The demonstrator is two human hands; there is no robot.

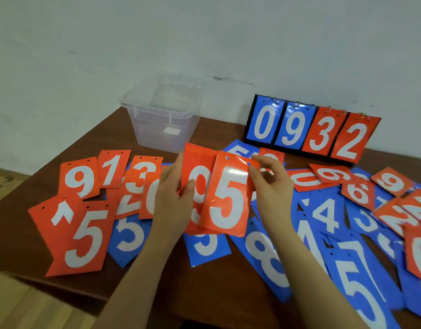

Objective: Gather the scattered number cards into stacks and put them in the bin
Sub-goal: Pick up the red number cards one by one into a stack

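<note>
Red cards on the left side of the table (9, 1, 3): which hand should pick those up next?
Left. The left hand is nearer the red 9 card, but it grips the held stack; the right hand pinches the red 5 card and would cross over.

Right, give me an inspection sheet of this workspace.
Surface: brown table, mostly covered by cards.
Job's things: red 9 card and red 5 card held up, overlapping; red cards scattered left, blue cards right; clear bin behind, looks empty.
Clutter: scoreboard at the wall reading 0932.
Grippers: left hand grips the 9 card; right hand pinches the 5 card's edge.
Cables: nothing seen.
Surroundings: pale wall; wood floor.
</note>
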